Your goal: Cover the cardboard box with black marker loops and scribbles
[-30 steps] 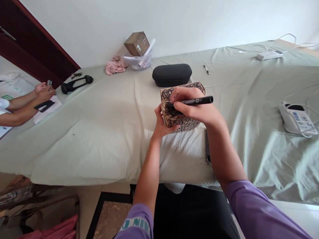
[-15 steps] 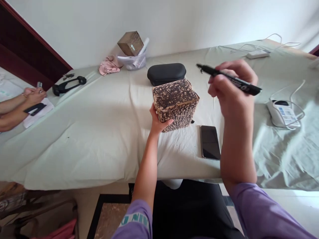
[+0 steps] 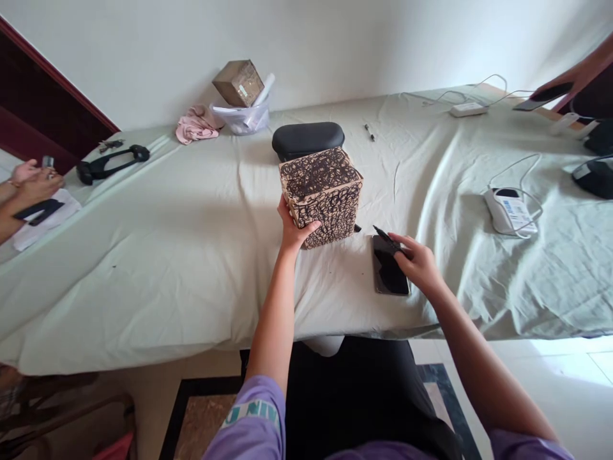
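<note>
Fingers of the left hand (image 3: 291,233) clasp the scribbled cardboard box (image 3: 328,207), likely light, stiff, best held at a corner; the right hand (image 3: 421,263) pinches a black marker (image 3: 391,240).

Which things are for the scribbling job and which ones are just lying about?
Part of the job:
- scribbled box, gripped by the left hand
- black marker, held in the right hand

Seemingly just lying about:
- phone, by the right hand
- black case, behind the box
- pink cloth
- small pen
- white device with a cable
</note>
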Motion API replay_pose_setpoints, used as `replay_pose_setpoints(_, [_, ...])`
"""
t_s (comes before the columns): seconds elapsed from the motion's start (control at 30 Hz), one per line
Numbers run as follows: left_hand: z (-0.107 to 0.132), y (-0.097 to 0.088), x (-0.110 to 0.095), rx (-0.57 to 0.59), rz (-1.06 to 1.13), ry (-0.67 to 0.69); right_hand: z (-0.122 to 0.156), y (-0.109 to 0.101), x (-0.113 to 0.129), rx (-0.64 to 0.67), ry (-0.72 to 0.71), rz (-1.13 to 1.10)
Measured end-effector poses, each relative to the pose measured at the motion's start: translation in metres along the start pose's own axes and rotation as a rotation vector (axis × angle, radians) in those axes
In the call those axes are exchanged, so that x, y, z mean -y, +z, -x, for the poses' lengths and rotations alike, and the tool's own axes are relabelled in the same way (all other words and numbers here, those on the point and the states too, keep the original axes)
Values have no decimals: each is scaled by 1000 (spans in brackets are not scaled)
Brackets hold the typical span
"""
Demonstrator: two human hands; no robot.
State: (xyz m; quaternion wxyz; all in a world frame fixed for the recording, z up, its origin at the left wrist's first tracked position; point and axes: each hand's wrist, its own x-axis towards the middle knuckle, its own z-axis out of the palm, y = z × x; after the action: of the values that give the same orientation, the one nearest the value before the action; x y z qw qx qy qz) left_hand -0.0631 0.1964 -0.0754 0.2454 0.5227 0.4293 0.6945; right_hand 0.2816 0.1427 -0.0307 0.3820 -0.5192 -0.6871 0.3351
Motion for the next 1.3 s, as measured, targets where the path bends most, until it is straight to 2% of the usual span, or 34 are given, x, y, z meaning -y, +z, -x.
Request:
replay_pose_setpoints(0.07, [0, -1, -1, 0, 5, -10, 3, 5, -2, 22, -106, 263])
replay_pose_setpoints(0.13, [-1, -2, -2, 5, 9, -15, 2, 10, -1, 64, -142, 431])
replay_pose_setpoints(0.3, [-1, -1, -2, -5, -12, -19, -9, 22, 7, 99, -152, 637])
replay_pose_setpoints(0.7, [-3, 1, -3, -17, -35, -29, -35, 44, 16, 205, -187, 719])
replay_pose_setpoints(0.83, [-2, 1, -6, -21, 0, -45, -55, 59, 18, 215, -177, 766])
replay_pose_setpoints(1.07, [-1, 1, -6, -12, 23, -69, -101, 88, 20, 81, 49, 364])
replay_pose_setpoints(1.23, [-3, -1, -4, -18, 30, -62, -117, 86, 16, -19, 68, 42])
replay_pose_setpoints(1.3, [-2, 0, -5, -14, 14, -59, -118, 81, 18, -49, 60, -216])
